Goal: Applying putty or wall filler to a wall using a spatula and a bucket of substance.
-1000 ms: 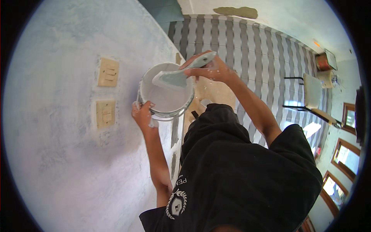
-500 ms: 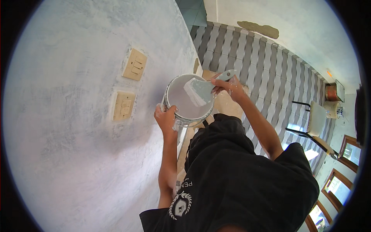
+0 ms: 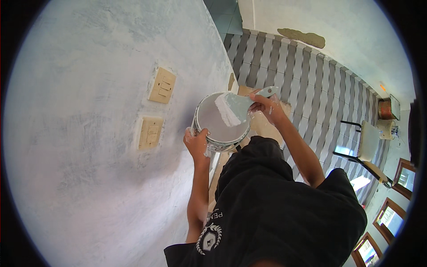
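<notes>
Blotchy white-and-grey wall (image 3: 98,178) fills my left side, its plaster streaked and cloudy, with two cream switch plates (image 3: 162,85) on it, one above the other. To my right runs a floor (image 3: 307,95) of shiny tiles in wavy grey and white bands. A padded chair (image 3: 368,142) with dark legs stands well apart from me, near a rust-coloured box (image 3: 386,109). Wood-framed windows (image 3: 391,218) line the far right, and a rough, bare grey-brown patch (image 3: 302,38) breaks the wall at the top. My black shirt (image 3: 284,213) blocks the view below.

Between my hands, close beside the wall, is a round bucket (image 3: 222,145), its rim smeared and its inside pale. My left grip (image 3: 196,141) is closed around its near left edge, thumb over the rim. My right grip (image 3: 268,107) is wrapped around the handle of a broad, flat, grey-green tool (image 3: 240,105), whose white-coated end lies over the bucket's mouth; whether it touches the inside, I cannot tell.
</notes>
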